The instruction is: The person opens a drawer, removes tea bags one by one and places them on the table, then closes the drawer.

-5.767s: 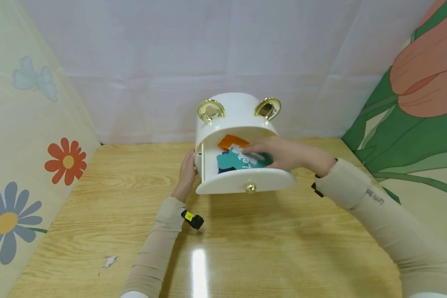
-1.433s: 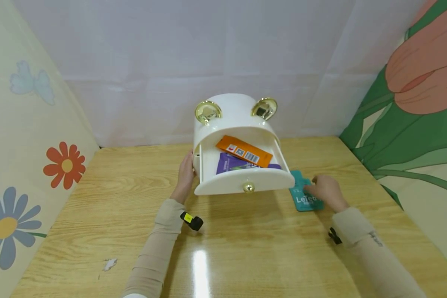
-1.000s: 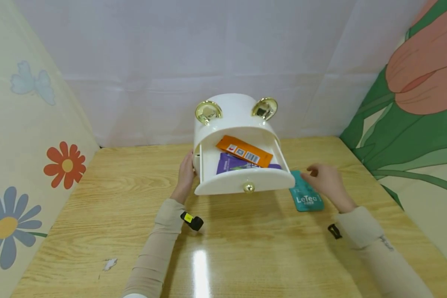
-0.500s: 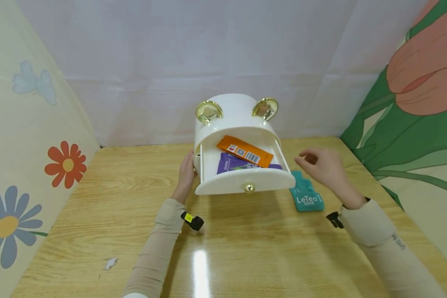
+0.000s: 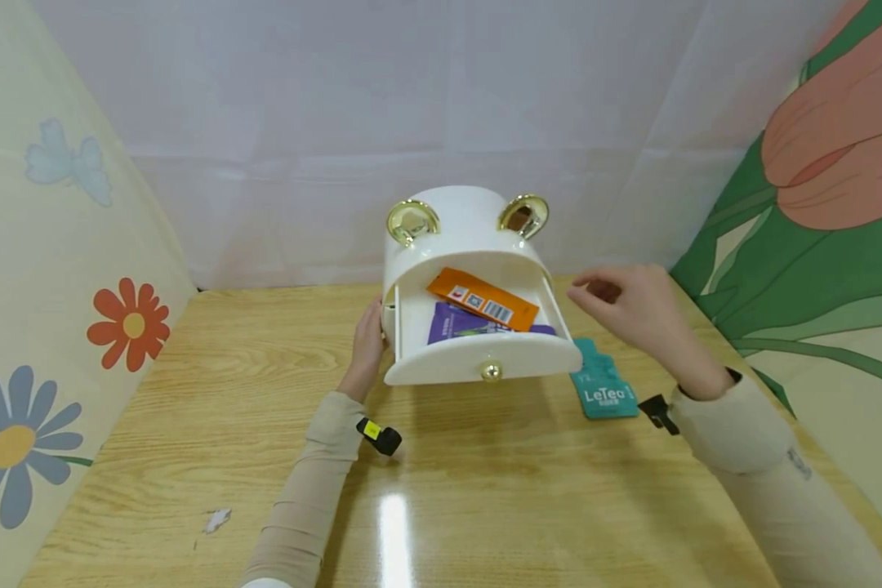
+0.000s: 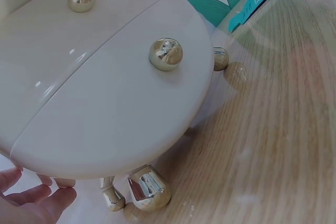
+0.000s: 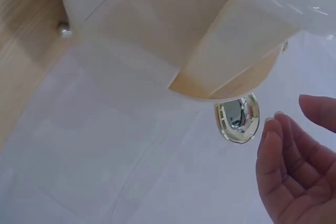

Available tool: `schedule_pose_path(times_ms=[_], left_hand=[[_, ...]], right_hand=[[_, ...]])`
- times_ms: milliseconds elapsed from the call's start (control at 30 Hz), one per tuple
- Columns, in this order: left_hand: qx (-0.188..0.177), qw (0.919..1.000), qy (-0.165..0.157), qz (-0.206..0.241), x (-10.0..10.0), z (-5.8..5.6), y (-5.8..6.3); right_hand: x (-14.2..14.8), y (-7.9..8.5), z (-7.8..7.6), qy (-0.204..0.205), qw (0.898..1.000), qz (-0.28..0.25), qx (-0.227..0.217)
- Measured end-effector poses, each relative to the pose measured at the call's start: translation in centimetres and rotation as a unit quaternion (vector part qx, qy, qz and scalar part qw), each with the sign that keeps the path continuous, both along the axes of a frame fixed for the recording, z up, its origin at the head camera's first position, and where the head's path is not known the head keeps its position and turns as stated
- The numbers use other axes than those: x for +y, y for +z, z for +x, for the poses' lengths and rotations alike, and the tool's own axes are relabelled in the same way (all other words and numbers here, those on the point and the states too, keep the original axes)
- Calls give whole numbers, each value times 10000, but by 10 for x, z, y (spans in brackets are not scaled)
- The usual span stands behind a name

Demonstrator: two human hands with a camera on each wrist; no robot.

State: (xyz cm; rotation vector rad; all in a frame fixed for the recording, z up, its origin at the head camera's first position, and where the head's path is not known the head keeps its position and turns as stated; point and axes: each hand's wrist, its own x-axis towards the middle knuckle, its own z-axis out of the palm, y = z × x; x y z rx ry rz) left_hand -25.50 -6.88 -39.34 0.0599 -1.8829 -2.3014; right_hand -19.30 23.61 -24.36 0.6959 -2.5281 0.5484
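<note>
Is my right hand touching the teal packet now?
Apart: the head view shows a strip of tabletop between the right hand and the teal packet.

Right fingers [image 7: 270, 153] loosely curved; left arm [image 5: 312, 482] extended.

PLACE: indoor staged set, room unclear | cloth backdrop [image 5: 301, 147] | floral panels [image 5: 51, 261] | wood-grain table [image 5: 500, 482]

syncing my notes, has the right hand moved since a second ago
Yes. Judged against the white box, the right hand has moved back, away from the teal packet, toward the far edge of the table.
</note>
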Motion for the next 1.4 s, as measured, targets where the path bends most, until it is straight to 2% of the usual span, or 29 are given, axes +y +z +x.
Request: schedule_pose_path(times_ms=[167, 333, 467, 567, 667, 733, 833, 1100, 1233, 1400], left_hand=[[-4, 10000, -15, -21, 0, 0, 0], [-26, 10000, 37, -33, 0, 0, 0], [-41, 10000, 42, -27, 0, 0, 0], [-44, 10000, 6, 16, 0, 0, 0], [-34, 10000, -33, 13, 0, 0, 0], [-41, 10000, -38, -9, 0, 0, 0], [-48, 10000, -19, -57, 0, 1, -1], [0, 10000, -24, 7, -1, -1, 0], [-8, 10000, -50, -16, -1, 0, 0], [-43, 10000, -20, -30, -1, 0, 1]], right_hand=[[-11, 7, -1, 217, 9995, 60, -214], [-22, 10, -8, 764, 9947, 134, -670], [-33, 13, -16, 1251, 9845, 442, -1148], [-41, 13, -22, 1721, 9728, 769, -1346], [-48, 11, -28, 2105, 9634, 1108, -1234], [-52, 10, -31, 2216, 9597, 1312, -1122], [-58, 11, -35, 2171, 9569, 1617, -1055], [-67, 4, -44, 1676, 9502, 2198, -1440], [-69, 0, -48, 1614, 9496, 2170, -1583], [-71, -3, -50, 1584, 9560, 2058, -1367]])
